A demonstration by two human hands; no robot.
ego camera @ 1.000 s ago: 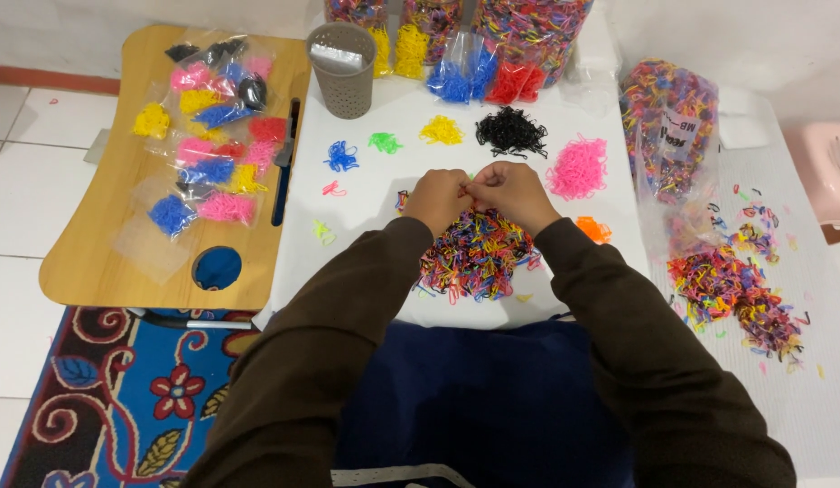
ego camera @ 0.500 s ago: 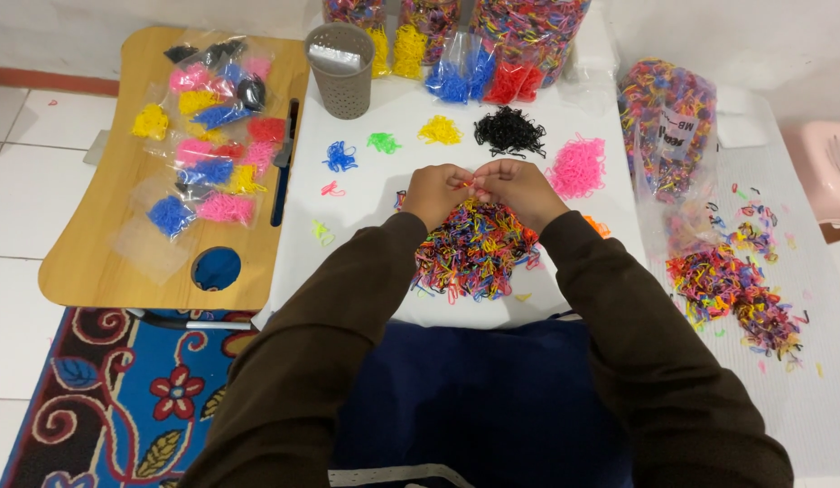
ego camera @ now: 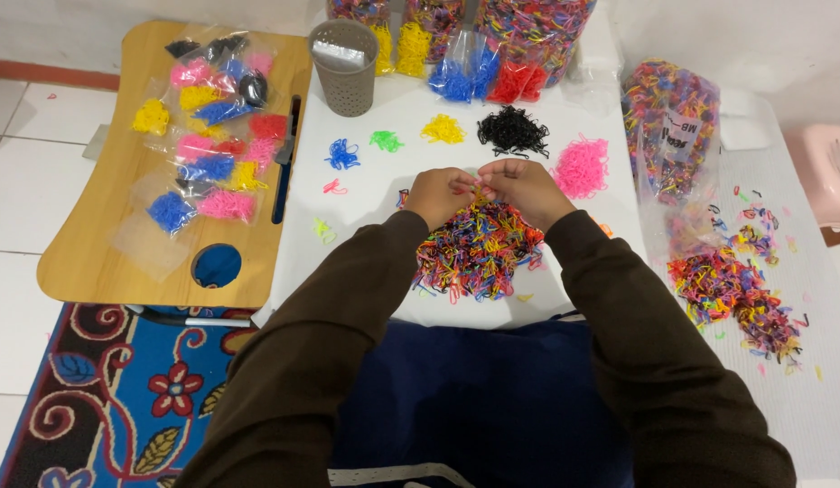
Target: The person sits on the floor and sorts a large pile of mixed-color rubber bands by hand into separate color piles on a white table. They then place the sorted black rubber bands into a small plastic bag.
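Note:
My left hand [ego camera: 441, 194] and my right hand [ego camera: 526, 188] meet fingertip to fingertip over a mixed pile of small coloured rubber bands [ego camera: 479, 248] on the white table [ego camera: 375, 262]. Both pinch a few bands at the pile's far edge. Beyond them lie sorted heaps: black bands [ego camera: 513, 132], pink bands [ego camera: 580, 168], yellow bands [ego camera: 443, 129], green bands [ego camera: 385, 140] and blue bands [ego camera: 341, 154].
A grey perforated cup [ego camera: 345, 54] stands at the back. Large bags of bands [ego camera: 537, 27] line the far edge. A wooden lap tray [ego camera: 122, 226] on the left holds several small filled packets. More mixed bands [ego camera: 732, 294] lie at right beside an open bag [ego camera: 670, 122].
Both hands stayed together above the mixed pile, with only small finger movements; the view shifted slightly.

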